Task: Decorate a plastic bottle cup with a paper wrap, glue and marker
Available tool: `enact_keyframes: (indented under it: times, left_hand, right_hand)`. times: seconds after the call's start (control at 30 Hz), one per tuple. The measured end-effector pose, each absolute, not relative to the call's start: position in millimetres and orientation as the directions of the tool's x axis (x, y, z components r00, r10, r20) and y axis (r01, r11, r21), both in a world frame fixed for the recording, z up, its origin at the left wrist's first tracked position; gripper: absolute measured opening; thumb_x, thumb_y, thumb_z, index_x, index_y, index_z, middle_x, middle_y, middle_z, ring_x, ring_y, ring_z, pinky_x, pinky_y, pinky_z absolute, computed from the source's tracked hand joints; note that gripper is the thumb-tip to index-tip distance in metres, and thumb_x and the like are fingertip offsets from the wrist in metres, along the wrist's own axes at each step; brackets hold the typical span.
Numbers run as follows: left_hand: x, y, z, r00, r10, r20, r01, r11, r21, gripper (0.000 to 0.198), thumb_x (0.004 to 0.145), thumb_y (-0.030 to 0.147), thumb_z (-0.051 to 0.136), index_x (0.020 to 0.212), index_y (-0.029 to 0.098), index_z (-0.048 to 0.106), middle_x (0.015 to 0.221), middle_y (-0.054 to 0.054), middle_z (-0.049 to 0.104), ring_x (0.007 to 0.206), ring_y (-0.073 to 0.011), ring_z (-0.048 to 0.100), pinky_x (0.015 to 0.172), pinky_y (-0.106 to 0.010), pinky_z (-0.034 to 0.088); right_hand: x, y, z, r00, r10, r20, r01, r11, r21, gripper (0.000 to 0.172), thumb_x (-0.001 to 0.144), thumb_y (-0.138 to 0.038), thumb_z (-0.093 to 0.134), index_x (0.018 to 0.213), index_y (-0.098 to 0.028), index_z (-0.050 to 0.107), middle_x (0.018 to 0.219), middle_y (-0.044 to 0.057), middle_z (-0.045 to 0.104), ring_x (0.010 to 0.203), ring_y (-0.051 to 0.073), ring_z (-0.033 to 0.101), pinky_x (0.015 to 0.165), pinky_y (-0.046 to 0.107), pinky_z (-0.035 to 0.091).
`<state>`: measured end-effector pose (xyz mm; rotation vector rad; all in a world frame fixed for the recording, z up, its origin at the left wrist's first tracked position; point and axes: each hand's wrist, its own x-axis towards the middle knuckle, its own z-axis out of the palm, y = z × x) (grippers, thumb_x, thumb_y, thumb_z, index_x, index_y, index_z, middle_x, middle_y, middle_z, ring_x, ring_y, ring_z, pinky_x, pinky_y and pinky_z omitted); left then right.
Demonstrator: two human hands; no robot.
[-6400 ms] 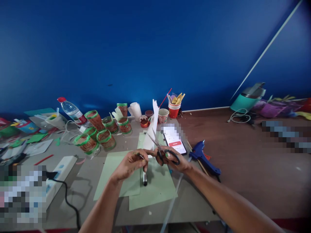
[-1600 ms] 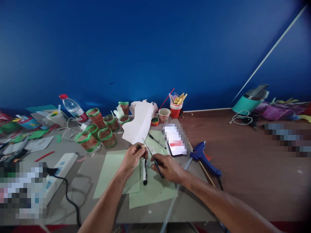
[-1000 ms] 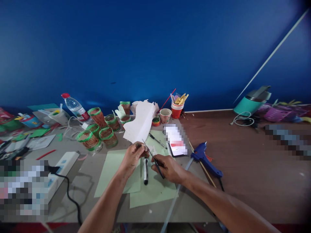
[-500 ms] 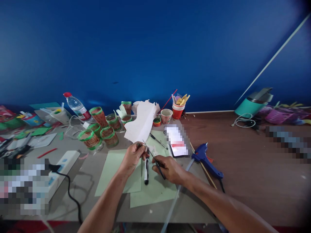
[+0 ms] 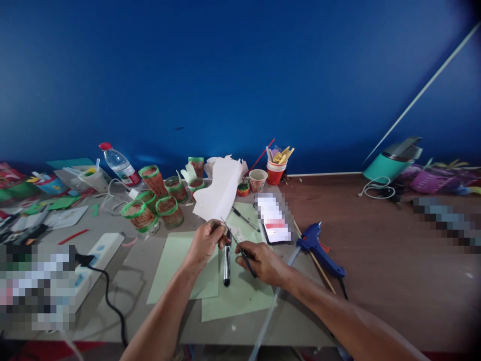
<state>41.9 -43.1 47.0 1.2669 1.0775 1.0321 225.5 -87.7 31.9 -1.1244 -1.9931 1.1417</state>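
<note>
My left hand (image 5: 205,242) pinches the bottom edge of a white paper piece (image 5: 221,190) that stands up and leans away over the table. My right hand (image 5: 262,260) is closed round the handles of black scissors (image 5: 236,242), whose blades point up-left at the paper's lower edge, close to my left fingers. A black marker (image 5: 226,258) lies on pale green paper sheets (image 5: 233,291) just under both hands.
Several green-rimmed brown paper cups (image 5: 165,205) stand to the left, with a water bottle (image 5: 117,167) behind. A phone (image 5: 274,223), a blue glue gun (image 5: 319,248) and a pen (image 5: 244,219) lie to the right. A power strip (image 5: 98,255) with black cable sits left.
Since the oldest frame the white paper has turned from edge-on to broad-side, and the scissors have dropped lower. Over the last second the hands barely move.
</note>
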Motion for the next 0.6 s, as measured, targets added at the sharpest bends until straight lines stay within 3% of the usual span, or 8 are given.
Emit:
enact_keyframes:
  times: [0.23,0.43,0.6]
  left_hand:
    - [42.2,-43.6,48.8,0.183,0.983,-0.011,-0.036,0.017,0.999,0.025,0.074,0.037,0.065,0.068,0.017,0.052,0.046,0.007,0.05,0.047,-0.0101,0.054,0.056,-0.024,0.044]
    - [42.3,-43.9,46.0,0.185,0.981,-0.063,-0.182,0.097,0.979,0.032,0.072,0.042,0.07,0.075,0.017,0.051,0.068,-0.001,0.065,0.053,-0.0127,0.061,0.054,-0.026,0.049]
    - [41.5,-42.1,44.1,0.203,0.978,-0.054,-0.2,0.096,0.975,0.029,0.072,0.039,0.07,0.078,0.016,0.053,0.062,0.001,0.062,0.05,-0.0107,0.058,0.051,-0.023,0.045]
  right_hand:
    - [223.9,-84.6,26.1,-0.402,0.915,-0.01,0.289,0.117,-0.95,0.017,0.079,-0.032,0.059,0.085,-0.016,0.058,0.056,-0.007,0.038,0.051,0.008,0.032,0.048,0.021,0.025]
    - [227.6,-81.6,29.4,-0.364,0.931,-0.029,-0.069,-0.058,-0.996,0.042,0.071,-0.055,0.065,0.086,-0.016,0.056,0.057,-0.006,0.039,0.049,0.008,0.033,0.048,0.022,0.025]
    - [229.4,-82.0,32.1,-0.365,0.931,0.005,-0.139,-0.049,-0.989,0.056,0.067,-0.067,0.064,0.088,-0.016,0.057,0.055,-0.007,0.039,0.049,0.008,0.034,0.049,0.023,0.026]
